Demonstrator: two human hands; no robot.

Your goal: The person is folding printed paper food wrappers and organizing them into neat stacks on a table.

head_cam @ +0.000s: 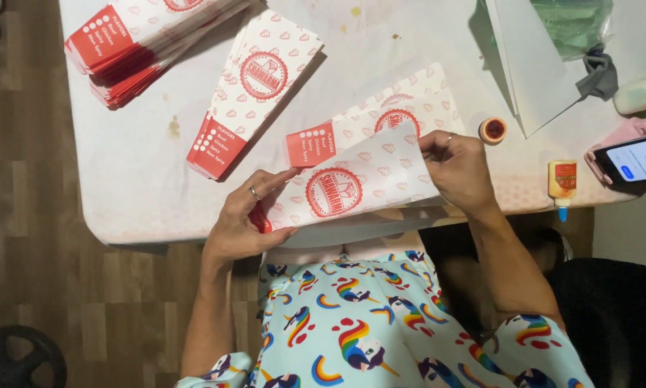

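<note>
Over the white worktop, the left hand and right hand are each pinching an end of a red-and-white sleeve, its grip closed on paper, while more sleeves, a glue bottle and a phone are lying around it.

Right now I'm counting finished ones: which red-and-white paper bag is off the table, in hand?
The bag at the table's near edge, held between left hand and right hand; the others lie flat.

Head camera, looking steeply down, close over white table edge and lap
</note>
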